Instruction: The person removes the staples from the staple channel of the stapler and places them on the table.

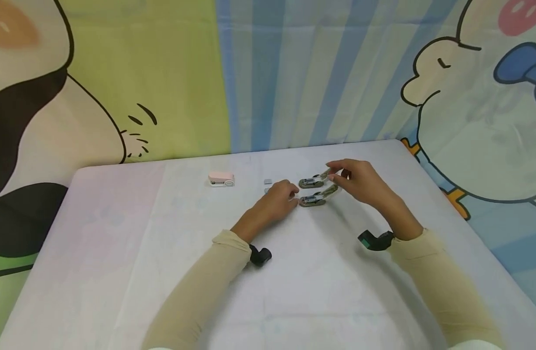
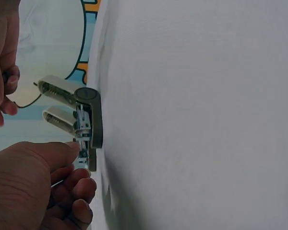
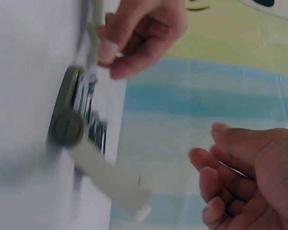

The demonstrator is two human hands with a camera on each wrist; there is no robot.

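Note:
Two olive-green staplers, a far one (image 1: 311, 183) and a near one (image 1: 312, 200), lie side by side with their lids swung open and metal staple channels exposed. My left hand (image 1: 280, 199) is at the left end of the near stapler. Its thumb and forefinger pinch a small shiny piece, apparently a strip of staples (image 3: 119, 55), mostly hidden by the fingers. Just off the raised lids (image 2: 60, 90), my right hand (image 3: 252, 177) hovers with loosely bent fingers and nothing in them. A gap shows between it and the lid in both wrist views.
A pink stapler (image 1: 221, 179) stands farther left on the white-covered table (image 1: 184, 272). Small grey staple strips (image 1: 268, 181) lie just beyond my left hand. A patterned cloth (image 1: 294, 73) hangs behind the table.

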